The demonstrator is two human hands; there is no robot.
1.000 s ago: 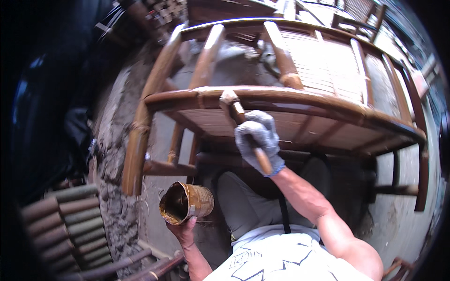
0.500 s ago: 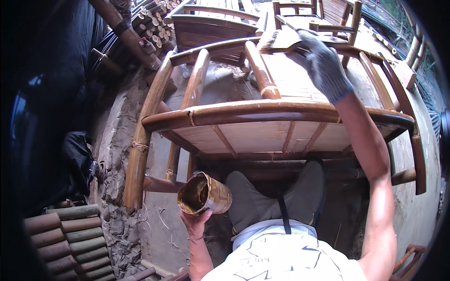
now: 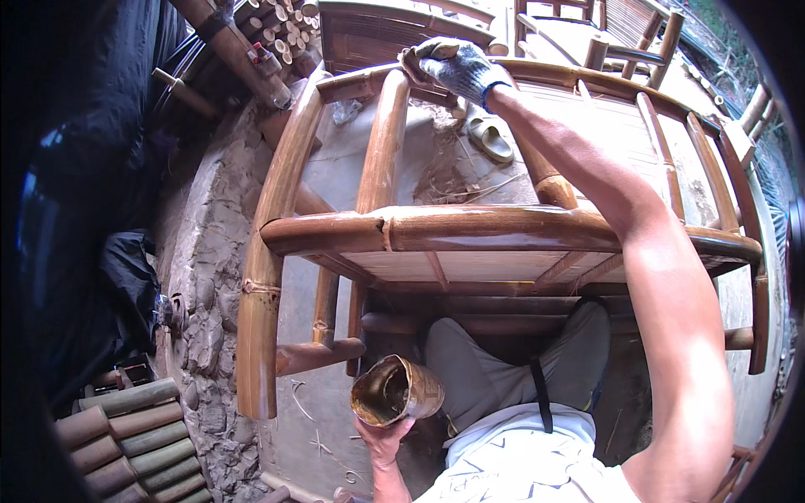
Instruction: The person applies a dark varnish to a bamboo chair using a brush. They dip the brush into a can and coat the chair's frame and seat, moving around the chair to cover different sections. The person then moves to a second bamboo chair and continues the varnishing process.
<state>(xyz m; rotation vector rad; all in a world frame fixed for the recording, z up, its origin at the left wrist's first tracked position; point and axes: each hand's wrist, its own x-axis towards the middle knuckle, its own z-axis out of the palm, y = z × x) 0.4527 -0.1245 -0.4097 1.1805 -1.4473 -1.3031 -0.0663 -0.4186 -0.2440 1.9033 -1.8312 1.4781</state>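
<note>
My left hand point(image 3: 385, 439) grips a stained can point(image 3: 428, 391) from below, beside my knee. The can tilts so that its dark opening shows, with brown coating inside. At the far rail of a glossy brown bamboo bench point(image 3: 470, 228), my right hand point(image 3: 459, 69) wears a grey knit glove and is closed on a paintbrush. The brush is mostly hidden by the glove, near the top of a slanted bamboo post point(image 3: 384, 142). My right forearm reaches across the bench's near rail and pale slatted seat.
Further bamboo furniture point(image 3: 402, 38) stands behind the bench. A green clog point(image 3: 489, 139) lies on the floor beyond it. Along the left run a rough stone edge point(image 3: 210, 277), a dark sheet point(image 3: 80, 168) and stacked bamboo pieces point(image 3: 159, 436). Cut poles point(image 3: 277, 29) are piled at the back.
My right hand has moved left along the far rail with the brush. The can in my left hand now appears slightly lower and further right, as the whole view has shifted.
</note>
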